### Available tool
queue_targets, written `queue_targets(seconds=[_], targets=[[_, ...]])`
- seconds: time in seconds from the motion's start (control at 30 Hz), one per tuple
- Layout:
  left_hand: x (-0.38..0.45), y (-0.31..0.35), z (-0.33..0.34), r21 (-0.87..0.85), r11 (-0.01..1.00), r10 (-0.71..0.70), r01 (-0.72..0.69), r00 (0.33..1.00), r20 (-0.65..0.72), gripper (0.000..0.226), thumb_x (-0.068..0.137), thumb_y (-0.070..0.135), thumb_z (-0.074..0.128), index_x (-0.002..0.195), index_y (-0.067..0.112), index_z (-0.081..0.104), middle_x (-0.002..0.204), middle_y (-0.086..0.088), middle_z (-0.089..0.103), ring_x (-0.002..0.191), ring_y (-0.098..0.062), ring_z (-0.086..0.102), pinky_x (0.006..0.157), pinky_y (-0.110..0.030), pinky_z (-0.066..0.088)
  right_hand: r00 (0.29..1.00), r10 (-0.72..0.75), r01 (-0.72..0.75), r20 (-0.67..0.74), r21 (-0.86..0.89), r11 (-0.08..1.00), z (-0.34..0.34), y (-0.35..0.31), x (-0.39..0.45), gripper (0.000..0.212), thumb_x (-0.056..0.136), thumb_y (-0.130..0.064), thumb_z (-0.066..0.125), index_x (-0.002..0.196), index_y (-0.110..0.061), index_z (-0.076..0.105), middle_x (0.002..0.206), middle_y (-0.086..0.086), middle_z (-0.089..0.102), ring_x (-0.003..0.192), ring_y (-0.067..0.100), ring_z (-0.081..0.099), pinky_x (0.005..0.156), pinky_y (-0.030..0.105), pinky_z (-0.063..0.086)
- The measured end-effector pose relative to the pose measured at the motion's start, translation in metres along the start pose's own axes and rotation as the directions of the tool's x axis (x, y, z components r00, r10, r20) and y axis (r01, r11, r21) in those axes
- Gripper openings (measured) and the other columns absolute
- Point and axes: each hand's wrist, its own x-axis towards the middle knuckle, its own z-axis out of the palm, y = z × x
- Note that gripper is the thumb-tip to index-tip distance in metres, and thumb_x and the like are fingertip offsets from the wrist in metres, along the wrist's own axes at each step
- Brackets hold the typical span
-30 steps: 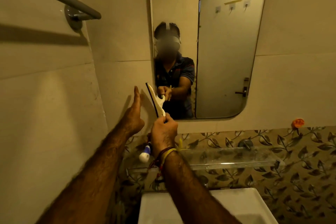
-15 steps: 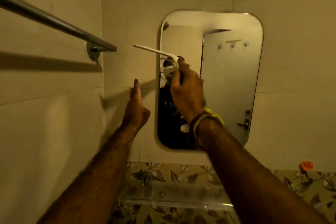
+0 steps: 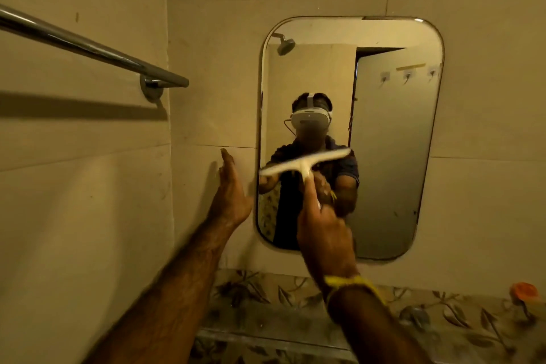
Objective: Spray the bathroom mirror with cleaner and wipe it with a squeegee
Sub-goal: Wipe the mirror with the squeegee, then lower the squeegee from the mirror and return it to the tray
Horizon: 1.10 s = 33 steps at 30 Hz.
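The right hand (image 3: 323, 227) is clamped on the handle of the squeegee (image 3: 305, 163), with the white blade lying crosswise and slightly tilted over the lower left part of the mirror (image 3: 393, 142). Held by the end of the handle like that, the blade can be drawn flat across the glass; whether its rubber edge is actually touching the glass I cannot tell, since the blade is blurred. The left hand (image 3: 232, 189) is empty, fingers straight and together, palm turned toward the tiled wall (image 3: 212, 115) just beside the mirror's left edge. It looks as though it is there to steady the person while leaning in, though I cannot say it presses on the tile. The mirror hangs on the wall, upright, with rounded corners. No spray bottle is in sight, and no drops or streaks show on the glass, so I would judge the wiping step is in hand. A towel rail (image 3: 88, 47) runs along the side wall, well clear of both hands.
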Motion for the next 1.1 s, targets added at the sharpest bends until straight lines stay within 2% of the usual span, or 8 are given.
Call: queue_targets(seconds=[0.13, 0.27, 0.4, 0.47, 0.57, 0.73, 1.0, 1.1], targets=[[-0.024, -0.013, 0.020, 0.144, 0.989, 0.007, -0.012, 0.999, 0.038, 0.121, 0.083, -0.009, 0.064, 0.151, 0.027, -0.029, 0.166, -0.005, -0.013, 0.152, -0.037, 0.013, 0.113, -0.049, 0.039, 0.988, 0.106, -0.106, 0.109, -0.002, 0.994, 0.016, 0.018, -0.081, 0.078, 0.087, -0.013, 0.067, 0.150, -0.019, 0.023, 0.062, 0.004, 0.058, 0.041, 0.018, 0.050, 0.034, 0.031, 0.045], [-0.023, -0.005, 0.024, 0.173, 0.980, 0.104, -0.094, 0.993, -0.047, 0.109, 0.085, -0.014, 0.055, 0.155, 0.022, -0.021, 0.167, -0.002, -0.014, 0.154, -0.026, -0.010, 0.120, -0.049, 0.027, 0.988, 0.156, -0.151, -0.019, 0.144, 0.978, -0.026, 0.009, -0.012, 0.055, 0.101, -0.028, 0.032, 0.155, -0.024, 0.020, 0.086, 0.010, 0.065, 0.067, 0.021, 0.063, 0.057, 0.038, 0.058], [-0.002, 0.030, 0.011, 0.083, 0.979, 0.192, -0.184, 0.976, -0.098, 0.100, 0.093, 0.001, 0.055, 0.156, 0.032, -0.016, 0.165, -0.009, 0.011, 0.142, -0.034, 0.037, 0.081, -0.041, 0.058, 0.967, 0.161, -0.134, -0.196, 0.145, 0.980, -0.088, 0.004, 0.123, 0.048, 0.102, -0.022, 0.041, 0.149, -0.022, 0.031, 0.085, 0.001, 0.065, 0.068, 0.014, 0.064, 0.059, 0.034, 0.060], [0.008, 0.042, 0.010, 0.067, 0.981, 0.188, -0.183, 0.978, -0.085, 0.104, 0.092, -0.001, 0.057, 0.156, 0.034, -0.018, 0.162, -0.011, 0.017, 0.124, -0.029, 0.054, 0.057, -0.023, 0.049, 0.952, 0.189, -0.162, -0.240, 0.131, 0.978, -0.118, 0.004, 0.176, 0.048, 0.102, -0.020, 0.039, 0.149, -0.021, 0.033, 0.086, -0.002, 0.063, 0.068, 0.011, 0.061, 0.057, 0.028, 0.054], [0.013, 0.047, 0.018, 0.104, 0.985, 0.143, -0.137, 0.989, -0.045, 0.110, 0.088, -0.008, 0.057, 0.154, 0.030, -0.022, 0.166, -0.010, -0.002, 0.143, -0.033, 0.035, 0.083, -0.039, 0.058, 0.939, 0.168, -0.140, -0.301, 0.112, 0.984, -0.133, 0.010, 0.200, 0.048, 0.101, -0.019, 0.039, 0.149, -0.017, 0.035, 0.108, 0.005, 0.069, 0.089, 0.016, 0.067, 0.067, 0.026, 0.053], [-0.005, 0.027, 0.045, 0.170, 0.976, 0.144, -0.140, 0.989, -0.014, 0.108, 0.089, -0.004, 0.060, 0.154, 0.020, -0.022, 0.166, -0.009, -0.016, 0.153, -0.034, -0.013, 0.120, -0.052, 0.021, 0.947, 0.151, -0.138, -0.283, 0.064, 0.988, -0.083, 0.029, 0.105, 0.052, 0.103, -0.017, 0.037, 0.153, -0.021, 0.026, 0.076, -0.001, 0.061, 0.059, 0.012, 0.059, 0.044, 0.021, 0.043], [-0.064, -0.010, 0.086, 0.308, 0.944, 0.123, -0.119, 0.992, 0.006, 0.108, 0.083, -0.009, 0.059, 0.157, 0.017, -0.016, 0.164, -0.016, -0.019, 0.152, -0.038, -0.013, 0.120, -0.061, 0.019, 0.899, 0.360, -0.372, 0.249, 0.000, 0.928, 0.010, 0.050, -0.142, 0.063, 0.098, -0.024, 0.042, 0.156, -0.021, 0.017, 0.094, 0.014, 0.069, 0.080, 0.031, 0.066, 0.066, 0.042, 0.053], [-0.093, -0.015, 0.104, 0.464, 0.853, 0.249, -0.239, 0.968, 0.042, 0.103, 0.078, 0.000, 0.051, 0.158, 0.016, -0.013, 0.165, -0.019, -0.014, 0.152, -0.039, -0.010, 0.118, -0.066, 0.010, 0.911, 0.393, -0.409, 0.126, 0.155, 0.899, -0.003, 0.061, -0.139, 0.058, 0.097, -0.022, 0.044, 0.153, -0.019, 0.029, 0.091, 0.019, 0.069, 0.079, 0.036, 0.064, 0.065, 0.042, 0.050]])
